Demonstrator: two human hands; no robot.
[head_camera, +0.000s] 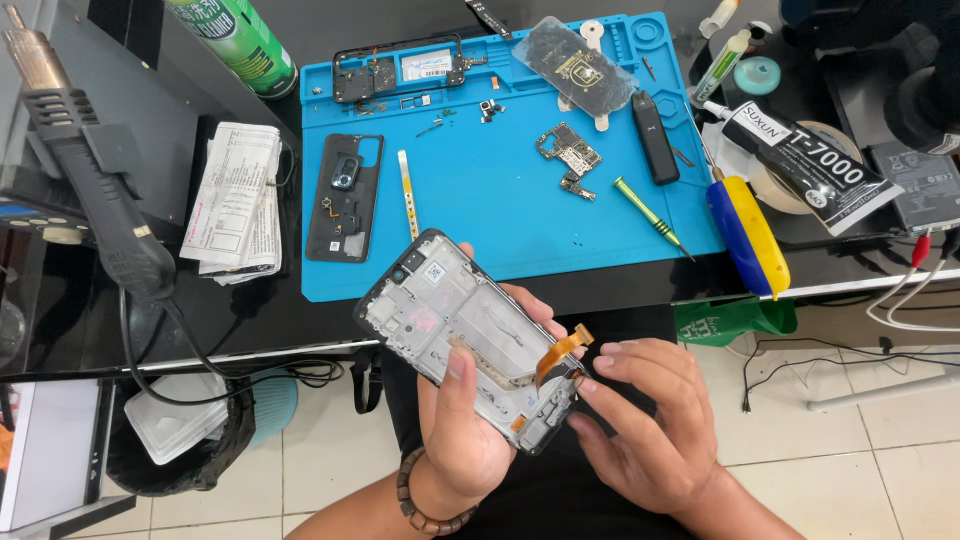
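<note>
While the left hand (462, 420) grips the phone frame (470, 335) at six o'clock below the blue mat (500, 220), right hand (640, 420) fingertips pinching the orange ribbon cable (562, 352) should lift gently, avoiding creases.

In my left hand (462, 432) the phone frame (462, 335) looks like matt silvery metal edged with black plastic; the flex cable (560, 352) under my right hand (645, 425) is thin, smooth orange film. My wrist carries a bracelet (420, 508) of brown wooden beads. The blue work mat (520, 215) looks soft, matt and rubbery. On it the back cover (345, 197) is glossy black plastic, the screwdriver (648, 215) shiny green metal. The folded papers (238, 200) are creased; the heat gun (95, 180) is dull dark plastic with a metal nozzle.
</note>
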